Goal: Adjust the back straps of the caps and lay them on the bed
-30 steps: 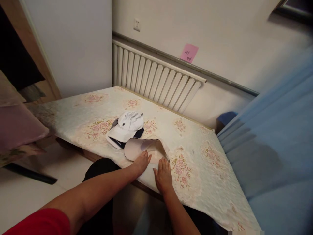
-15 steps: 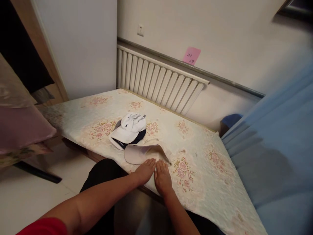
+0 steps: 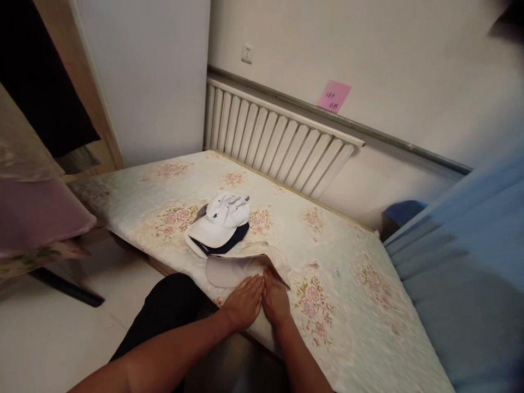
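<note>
Both hands lie flat, side by side, at the near edge of the floral bed cover (image 3: 347, 262). The left hand (image 3: 243, 303) has its fingers together and stretched out, palm down, with the fingertips on the near rim of a beige cap (image 3: 231, 267). The right hand (image 3: 275, 297) is just beside it, also flat and holding nothing, its fingertips pressing the cap's crown where the cloth folds down toward the right. Neither hand grips anything; they press.

The beige cap lies brim to the left and looks flattened, its crown collapsed under the fingers. It sits at the near edge of the bed, just in front of a small stack: a white cap (image 3: 221, 221) on top of a dark cap (image 3: 229, 243), which touches or nearly touches the beige one's far side.

By my reading, the step in hand is pressing the beige cap flat, smoothing the crown down against the brim. The next move would call for a grip change: fingers must close on the brim or folded crown without letting the fold spring open, as the stack is near and slightly to the left.

A radiator (image 3: 278, 139) runs along the far wall, with a pink note (image 3: 333, 96) above it and a blue curtain (image 3: 470, 262) on the right.
</note>
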Tool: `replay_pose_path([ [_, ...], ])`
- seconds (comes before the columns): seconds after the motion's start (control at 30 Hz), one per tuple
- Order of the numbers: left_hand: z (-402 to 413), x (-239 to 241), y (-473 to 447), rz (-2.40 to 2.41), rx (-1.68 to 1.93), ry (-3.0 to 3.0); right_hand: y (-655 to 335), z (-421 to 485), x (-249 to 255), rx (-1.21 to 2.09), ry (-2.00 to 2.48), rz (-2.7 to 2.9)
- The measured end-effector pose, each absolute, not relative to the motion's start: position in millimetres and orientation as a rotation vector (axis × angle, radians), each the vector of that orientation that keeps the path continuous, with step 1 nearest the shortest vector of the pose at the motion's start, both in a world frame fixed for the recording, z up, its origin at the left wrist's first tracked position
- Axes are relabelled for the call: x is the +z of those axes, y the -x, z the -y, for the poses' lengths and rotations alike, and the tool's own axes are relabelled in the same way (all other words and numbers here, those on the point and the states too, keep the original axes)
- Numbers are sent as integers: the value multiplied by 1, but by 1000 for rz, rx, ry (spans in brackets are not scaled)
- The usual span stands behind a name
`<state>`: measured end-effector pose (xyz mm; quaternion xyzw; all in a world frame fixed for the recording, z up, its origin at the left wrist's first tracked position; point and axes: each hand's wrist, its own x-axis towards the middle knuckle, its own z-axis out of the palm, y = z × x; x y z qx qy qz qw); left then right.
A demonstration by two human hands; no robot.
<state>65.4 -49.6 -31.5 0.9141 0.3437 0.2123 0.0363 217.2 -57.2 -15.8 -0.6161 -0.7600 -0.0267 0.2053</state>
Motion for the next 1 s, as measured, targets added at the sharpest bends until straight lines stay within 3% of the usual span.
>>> replay_pose_path([
  [0.3,50,-27,-64,-1049,599,-2819,-223,8,-9,-19,1774,2165],
  [0.67,51,-32,-70,-1085,586,-2806,-221,33,-6,195,1644,2259],
  [1.0,52,-25,-67,-1065,591,-2790,-206,-4,-1,70,1723,2264],
])
